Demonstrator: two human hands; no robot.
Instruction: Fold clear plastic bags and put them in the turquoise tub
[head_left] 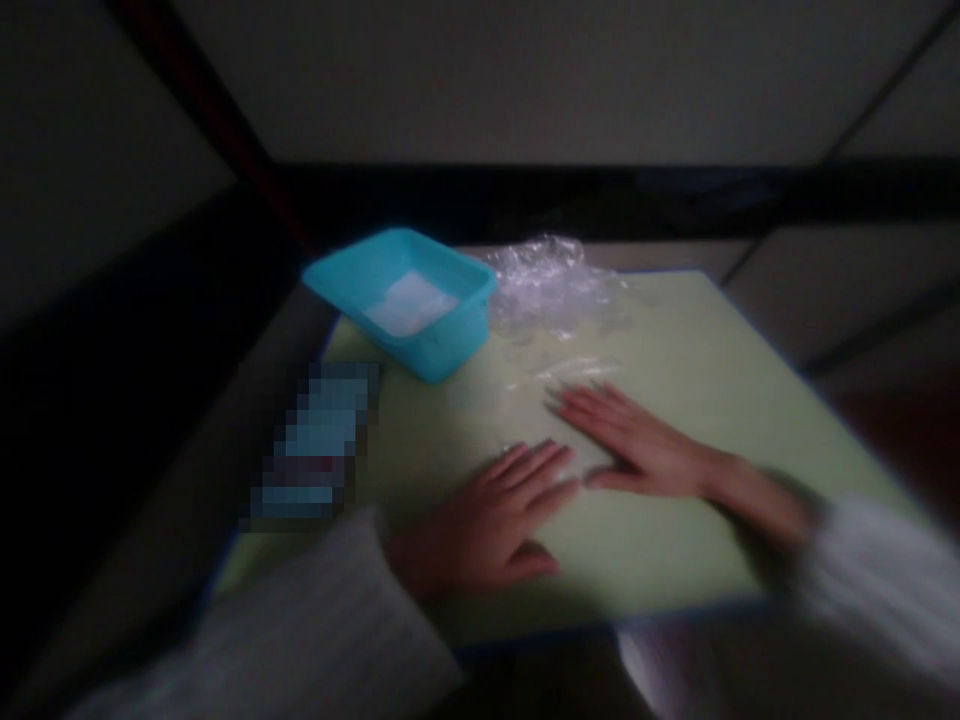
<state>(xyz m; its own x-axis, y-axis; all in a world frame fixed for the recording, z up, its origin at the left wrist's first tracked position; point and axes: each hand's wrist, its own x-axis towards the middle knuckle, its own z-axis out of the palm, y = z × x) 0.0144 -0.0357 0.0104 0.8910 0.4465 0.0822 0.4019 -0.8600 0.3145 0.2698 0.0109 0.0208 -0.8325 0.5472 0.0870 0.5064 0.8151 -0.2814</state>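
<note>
My left hand (495, 520) lies palm down on the pale yellow tabletop (660, 560), its fingers stretched towards the right. Flat too, with fingers extended, my right hand (637, 435) rests a little farther off, pointing left. Crumpled clear plastic film (555, 285) is heaped at the far side, just beyond my right fingertips. A flatter, shiny part of it reaches towards both hands; in the dim, blurred picture I cannot tell whether it runs under them. Neither hand grips anything.
A turquoise plastic basket (442, 350) stands at the far left with white sheets (412, 302) inside. Nearer, a pixelated dark object (319, 435) lies along the left edge. Pale walls (540, 90) rise behind the table. Something whitish (660, 660) shows below the front edge.
</note>
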